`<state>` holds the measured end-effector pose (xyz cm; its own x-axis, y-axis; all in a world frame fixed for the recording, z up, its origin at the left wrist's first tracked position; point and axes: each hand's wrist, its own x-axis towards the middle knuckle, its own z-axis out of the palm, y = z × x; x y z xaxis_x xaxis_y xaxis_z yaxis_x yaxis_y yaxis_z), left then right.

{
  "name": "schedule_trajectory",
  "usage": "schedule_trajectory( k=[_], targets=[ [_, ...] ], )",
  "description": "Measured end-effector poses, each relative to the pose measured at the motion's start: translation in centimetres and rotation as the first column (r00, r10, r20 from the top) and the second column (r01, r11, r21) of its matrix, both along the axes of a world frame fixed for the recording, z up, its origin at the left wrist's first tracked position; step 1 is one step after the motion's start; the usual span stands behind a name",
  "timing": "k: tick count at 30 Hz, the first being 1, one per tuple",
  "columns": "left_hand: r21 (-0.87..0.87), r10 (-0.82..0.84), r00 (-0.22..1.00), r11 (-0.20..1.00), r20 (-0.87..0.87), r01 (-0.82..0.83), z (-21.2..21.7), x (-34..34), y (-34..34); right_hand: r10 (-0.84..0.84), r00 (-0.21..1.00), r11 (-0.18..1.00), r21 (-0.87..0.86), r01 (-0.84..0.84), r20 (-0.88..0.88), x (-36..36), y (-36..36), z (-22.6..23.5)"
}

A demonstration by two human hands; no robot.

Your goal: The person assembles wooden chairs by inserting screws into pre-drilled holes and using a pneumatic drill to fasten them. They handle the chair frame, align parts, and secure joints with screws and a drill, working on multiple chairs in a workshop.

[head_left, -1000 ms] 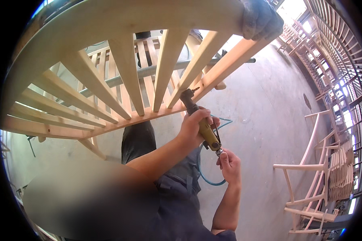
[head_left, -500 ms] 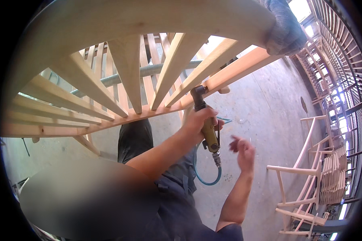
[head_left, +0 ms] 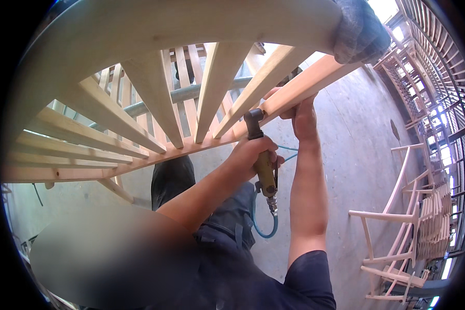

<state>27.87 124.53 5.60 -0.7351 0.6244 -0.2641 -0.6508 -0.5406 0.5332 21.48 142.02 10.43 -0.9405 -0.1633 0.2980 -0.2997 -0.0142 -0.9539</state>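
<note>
My left hand (head_left: 261, 153) is wrapped round the tan body of a right-angle air drill (head_left: 265, 174). Its dark angled head meets the lower rail (head_left: 285, 101) of a slatted wooden seat frame; whether a drill or driver bit is fitted is hidden. From below, my right hand (head_left: 302, 119) grips that same rail just right of the tool head, some fingers out of sight behind the wood. Flat slats (head_left: 155, 98) fan down to the rail from a thick curved top rail (head_left: 206, 23). A grey fabric shape (head_left: 361, 33), perhaps a gloved hand, covers the top rail's right end.
A blue air hose (head_left: 267, 235) loops below the tool. Behind the slats runs a grey pipe (head_left: 183, 94). On the concrete floor (head_left: 346, 155) at right stand wooden chair frames (head_left: 390, 217) and stacked wooden parts (head_left: 433, 217). A blurred patch hides the lower left.
My right hand has risen from open space beside the tool and taken hold of the lower rail. The left hand keeps the air drill at nearly the same spot; the view has shifted slightly.
</note>
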Motion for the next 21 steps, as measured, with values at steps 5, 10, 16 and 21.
schedule_trajectory(
  k=[5,10,16,21],
  targets=[
    [0.057,-0.010,0.998,0.998,0.060,0.007,0.3,0.0,0.5,-0.126,0.992,0.991,-0.033,0.127,0.029,0.1,-1.0,-0.3],
    [0.098,-0.044,0.999,0.994,-0.020,0.046,-1.0,-0.4,0.3,-0.090,0.996,0.991,-0.102,0.090,0.012,0.8,-1.6,0.4],
    [0.057,-0.060,0.998,0.997,0.027,0.059,0.3,-0.3,0.4,-0.110,0.994,0.990,-0.094,0.107,-0.025,1.4,-2.0,1.1],
    [0.034,-0.108,0.994,0.994,0.018,0.107,-0.2,-0.6,-0.6,-0.081,0.996,0.990,-0.123,0.076,-0.040,1.3,-1.9,1.3]
  ],
)
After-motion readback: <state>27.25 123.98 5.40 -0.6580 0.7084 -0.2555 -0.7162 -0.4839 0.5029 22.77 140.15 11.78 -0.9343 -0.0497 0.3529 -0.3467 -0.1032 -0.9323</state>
